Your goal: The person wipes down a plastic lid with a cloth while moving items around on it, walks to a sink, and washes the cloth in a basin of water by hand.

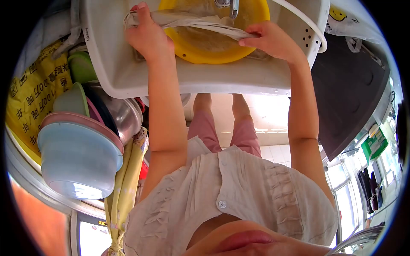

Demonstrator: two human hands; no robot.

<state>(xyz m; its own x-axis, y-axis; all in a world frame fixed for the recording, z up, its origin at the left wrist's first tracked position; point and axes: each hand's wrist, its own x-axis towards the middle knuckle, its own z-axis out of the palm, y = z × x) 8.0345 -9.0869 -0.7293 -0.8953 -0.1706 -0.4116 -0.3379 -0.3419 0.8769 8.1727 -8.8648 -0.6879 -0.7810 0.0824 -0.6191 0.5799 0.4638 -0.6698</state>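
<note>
A pale, wet-looking cloth [200,22] is stretched in a twisted strip between my two hands. My left hand [150,37] is closed around its left end, with the thumb pointing up. At the other end, my right hand [273,39] pinches the cloth between thumb and fingers. Below the strip, a round yellow basin [213,57] holds cloudy water and sits in a white sink [115,79]. A metal faucet [233,8] reaches over the basin from the top edge.
Several stacked bowls and basins, with a light blue basin [81,158] in front, stand at the left beside a yellow printed bag [36,98]. A white hose [305,19] arches over the sink's right side. A dark panel [350,85] lies at the right.
</note>
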